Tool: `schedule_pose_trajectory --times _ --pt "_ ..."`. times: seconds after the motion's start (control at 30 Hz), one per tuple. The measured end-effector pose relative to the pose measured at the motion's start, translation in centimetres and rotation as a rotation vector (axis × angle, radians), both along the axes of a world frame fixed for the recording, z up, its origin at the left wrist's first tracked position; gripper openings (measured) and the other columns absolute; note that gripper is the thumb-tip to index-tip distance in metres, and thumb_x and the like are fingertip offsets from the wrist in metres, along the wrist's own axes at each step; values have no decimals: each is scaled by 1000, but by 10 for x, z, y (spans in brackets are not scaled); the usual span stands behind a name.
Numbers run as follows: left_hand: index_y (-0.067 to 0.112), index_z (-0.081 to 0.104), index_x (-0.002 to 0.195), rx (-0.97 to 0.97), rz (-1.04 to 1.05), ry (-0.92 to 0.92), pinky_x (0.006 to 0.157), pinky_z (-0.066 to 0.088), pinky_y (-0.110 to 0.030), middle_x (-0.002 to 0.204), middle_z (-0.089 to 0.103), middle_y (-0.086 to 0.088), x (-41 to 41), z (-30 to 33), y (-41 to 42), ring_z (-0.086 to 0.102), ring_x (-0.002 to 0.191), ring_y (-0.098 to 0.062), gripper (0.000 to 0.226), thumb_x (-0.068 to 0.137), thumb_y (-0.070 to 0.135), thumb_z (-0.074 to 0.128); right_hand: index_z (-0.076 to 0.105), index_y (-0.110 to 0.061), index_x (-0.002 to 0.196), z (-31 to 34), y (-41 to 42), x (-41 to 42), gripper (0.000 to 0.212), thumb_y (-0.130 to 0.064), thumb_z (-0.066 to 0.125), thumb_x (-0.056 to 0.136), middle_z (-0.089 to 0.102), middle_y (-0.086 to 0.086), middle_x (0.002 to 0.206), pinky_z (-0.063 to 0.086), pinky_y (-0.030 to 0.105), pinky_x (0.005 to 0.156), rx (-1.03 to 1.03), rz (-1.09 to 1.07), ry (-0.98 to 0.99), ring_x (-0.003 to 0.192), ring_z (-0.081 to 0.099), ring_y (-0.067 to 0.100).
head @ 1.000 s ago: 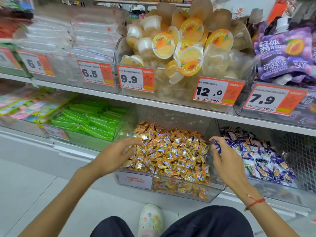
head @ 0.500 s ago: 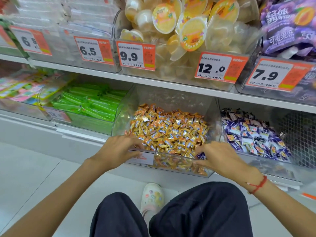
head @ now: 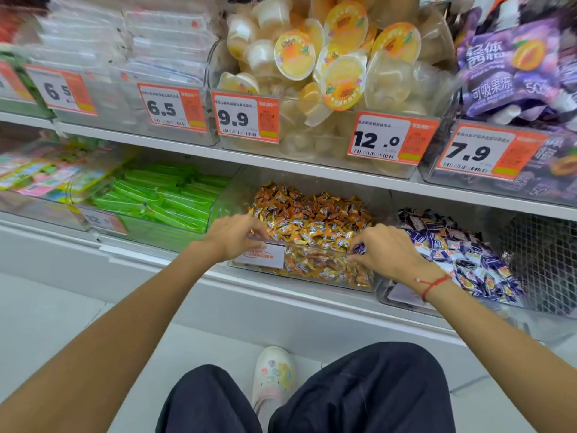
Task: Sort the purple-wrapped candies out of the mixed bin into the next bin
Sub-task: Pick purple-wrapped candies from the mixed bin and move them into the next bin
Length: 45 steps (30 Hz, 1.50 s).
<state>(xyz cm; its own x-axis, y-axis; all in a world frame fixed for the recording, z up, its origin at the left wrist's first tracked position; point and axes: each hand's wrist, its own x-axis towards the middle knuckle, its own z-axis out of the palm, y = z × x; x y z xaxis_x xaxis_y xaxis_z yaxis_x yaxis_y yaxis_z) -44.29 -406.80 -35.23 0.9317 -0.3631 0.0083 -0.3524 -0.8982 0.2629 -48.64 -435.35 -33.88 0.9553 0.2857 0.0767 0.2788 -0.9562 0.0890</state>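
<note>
On the lower shelf a clear bin (head: 315, 271) is heaped with orange and gold wrapped candies (head: 312, 217). The bin to its right (head: 406, 300) holds purple-wrapped candies (head: 462, 251). My left hand (head: 232, 237) grips the front left rim of the orange bin, fingers curled over the edge. At that bin's front right corner, my right hand (head: 387, 251) pinches a purple-wrapped candy (head: 359, 248) between its fingertips. A red string bracelet circles my right wrist.
A bin of green packets (head: 162, 198) stands left of the orange bin. The upper shelf carries jelly cups (head: 327, 64), purple pouches (head: 512, 67) and orange price tags (head: 245, 117). A wire mesh basket (head: 543, 260) sits far right. My knees and a white shoe (head: 274, 373) are below.
My right hand came back from the purple bin to the orange bin's front right corner and now pinches a purple candy. My left hand dropped onto the bin's front rim.
</note>
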Motion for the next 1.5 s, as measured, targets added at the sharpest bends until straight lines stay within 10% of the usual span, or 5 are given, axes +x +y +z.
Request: schedule_pose_trajectory --times 0.67,0.83,1.17,1.33,1.5 --pt "29 62 121 -75 17 48 92 42 -33 127 57 7 -1 -49 15 53 117 -19 27 94 27 57 69 -31 112 -21 6 -13 29 -46 57 91 69 -6 111 37 23 65 56 -1 73 92 65 17" --pt "14 58 126 -130 -22 -251 100 27 -31 125 60 -5 -28 -86 14 50 119 -25 45 81 15 59 74 -28 101 -42 -8 -46 29 -48 57 89 69 -17 79 30 14 41 590 -191 -109 41 48 2" --pt "25 59 124 -181 -32 -341 109 24 -39 124 60 3 -38 -100 -42 50 121 -21 46 89 44 36 54 -7 112 -23 -97 -39 27 -30 51 97 57 9 98 36 34 70 824 -591 -605 90 51 30" --pt "27 61 117 -199 3 -327 105 35 -47 110 62 6 -41 -95 -48 51 112 -20 43 88 46 35 25 -14 149 -55 -109 4 65 -55 26 98 24 17 153 12 55 113 347 -590 5 141 19 35" --pt "26 62 115 -184 -3 -301 103 37 -48 106 62 4 -40 -92 -48 54 109 -23 40 86 44 41 1 -30 153 -66 -112 14 62 -54 20 99 -4 3 161 -6 55 115 229 -578 203 147 -4 28"
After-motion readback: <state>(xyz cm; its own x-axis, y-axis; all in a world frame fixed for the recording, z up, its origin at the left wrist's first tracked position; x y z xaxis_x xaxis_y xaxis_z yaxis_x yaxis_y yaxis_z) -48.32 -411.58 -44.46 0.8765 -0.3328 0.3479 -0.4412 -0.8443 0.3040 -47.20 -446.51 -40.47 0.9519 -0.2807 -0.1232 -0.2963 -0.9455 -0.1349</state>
